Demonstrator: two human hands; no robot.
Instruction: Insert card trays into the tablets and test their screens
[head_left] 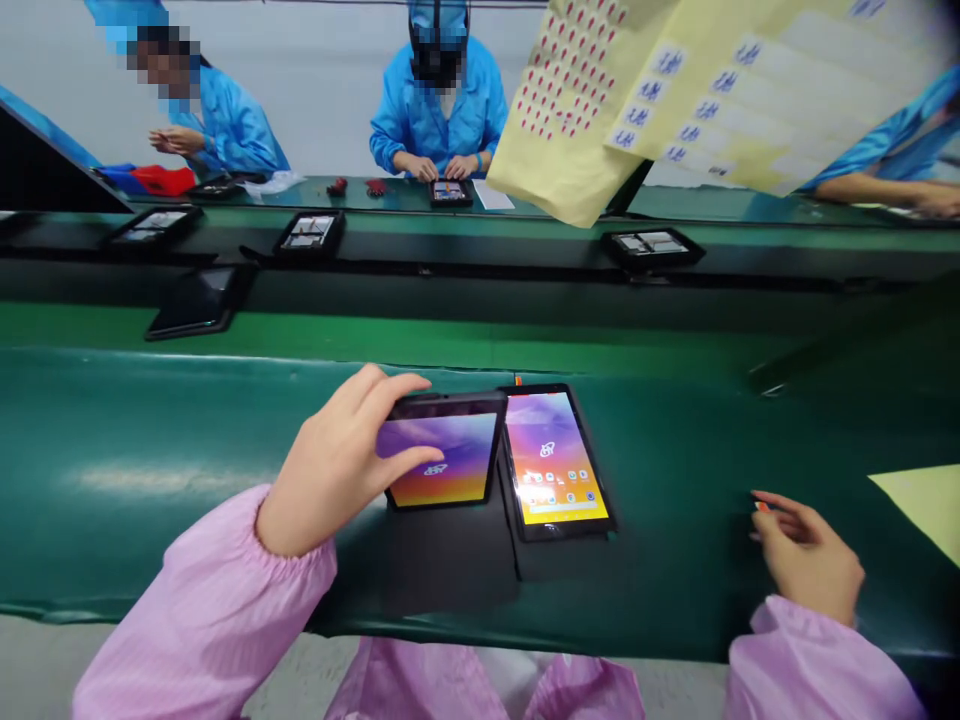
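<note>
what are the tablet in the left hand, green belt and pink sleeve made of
The tablet's screen looks like glass, from its glossy shine; its dark frame may be plastic. The green belt looks like rubber or PVC, from its soft sheen. The pink sleeve looks like thin woven fabric, gathered at the cuff.

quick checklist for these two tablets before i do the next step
1. Left hand has hold of the left tablet: ok, gripping it by its edge.
2. Left tablet's screen uncovered: not ok, the left hand overlaps it.
3. Left tablet's screen lit: ok, showing a colourful wallpaper.
4. Right tablet lit: ok, showing app icons.
5. Right tablet lying on the dark pad: ok, it rests on it, beside the left tablet.
6. Orange bit at the right hand identified: cannot tell, it is too small and partly hidden by the fingers.
</note>
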